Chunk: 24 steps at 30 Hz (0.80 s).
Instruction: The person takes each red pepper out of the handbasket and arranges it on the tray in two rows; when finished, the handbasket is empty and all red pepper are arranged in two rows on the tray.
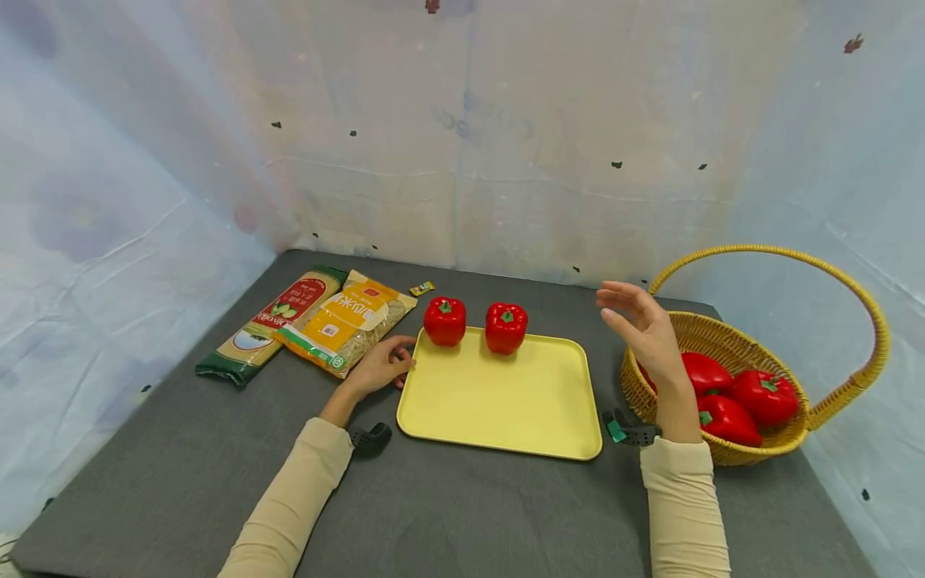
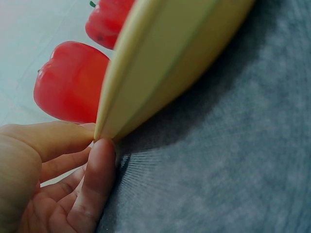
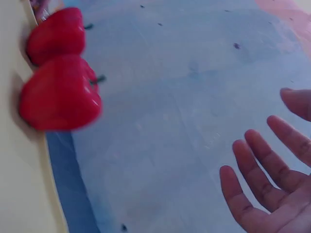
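Note:
My left hand (image 1: 381, 365) pinches the left rim of a yellow tray (image 1: 499, 401) between thumb and fingers, as the left wrist view shows up close. Two red bell peppers stand along the tray's far edge: a left pepper (image 1: 444, 321) and a right pepper (image 1: 506, 327). My right hand (image 1: 645, 329) is raised in the air, right of the tray and in front of the basket, fingers spread and holding nothing. In the right wrist view its fingers (image 3: 262, 174) are apart from both peppers. A yellow wicker basket (image 1: 751, 337) at the right holds several more red peppers (image 1: 766, 397).
Left of the tray lie an orange-and-clear bag of grains (image 1: 347, 321) and a red-and-green packet (image 1: 282, 317), partly overlapping. A small yellow wrapper (image 1: 422, 288) lies behind the tray. The basket's tall handle (image 1: 878, 337) arches high at the right. A pale sheet (image 1: 506, 160) hangs behind the grey table (image 1: 462, 514).

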Each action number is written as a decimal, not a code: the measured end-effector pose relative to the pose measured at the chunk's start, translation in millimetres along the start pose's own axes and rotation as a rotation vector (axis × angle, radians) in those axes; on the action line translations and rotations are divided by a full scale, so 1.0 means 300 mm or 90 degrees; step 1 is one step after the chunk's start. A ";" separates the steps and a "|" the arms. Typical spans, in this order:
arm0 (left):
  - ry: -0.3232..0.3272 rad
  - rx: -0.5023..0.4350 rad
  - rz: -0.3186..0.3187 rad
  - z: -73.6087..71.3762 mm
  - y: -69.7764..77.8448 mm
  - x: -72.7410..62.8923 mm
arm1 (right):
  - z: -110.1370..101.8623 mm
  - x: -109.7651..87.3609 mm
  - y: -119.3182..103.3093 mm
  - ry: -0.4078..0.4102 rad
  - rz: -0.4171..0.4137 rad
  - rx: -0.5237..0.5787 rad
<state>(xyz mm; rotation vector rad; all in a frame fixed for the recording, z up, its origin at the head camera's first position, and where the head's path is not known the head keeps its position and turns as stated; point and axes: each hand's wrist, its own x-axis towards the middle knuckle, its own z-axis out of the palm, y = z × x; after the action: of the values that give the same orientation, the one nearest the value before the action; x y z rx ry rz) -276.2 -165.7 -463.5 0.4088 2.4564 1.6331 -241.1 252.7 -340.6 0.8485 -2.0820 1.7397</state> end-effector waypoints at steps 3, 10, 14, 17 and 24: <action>0.001 0.002 -0.005 0.001 -0.001 0.001 | -0.054 -0.021 -0.021 0.016 0.002 -0.034; -0.004 -0.002 0.001 -0.001 0.007 -0.005 | -0.177 -0.057 -0.061 0.031 0.011 -0.051; -0.003 0.001 0.000 -0.003 0.009 -0.006 | -0.234 -0.067 -0.076 0.042 0.056 -0.093; 0.000 0.005 -0.003 -0.002 0.007 -0.005 | -0.273 -0.071 -0.077 0.031 0.085 -0.142; 0.002 0.005 -0.004 0.001 0.005 0.001 | -0.345 -0.085 -0.044 0.028 0.139 -0.234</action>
<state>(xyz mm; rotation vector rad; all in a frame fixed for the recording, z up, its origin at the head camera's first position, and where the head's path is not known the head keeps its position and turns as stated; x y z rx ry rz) -276.1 -164.8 -462.3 0.4000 2.4643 1.6234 -227.9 357.6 -321.7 0.4862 -2.4332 1.3839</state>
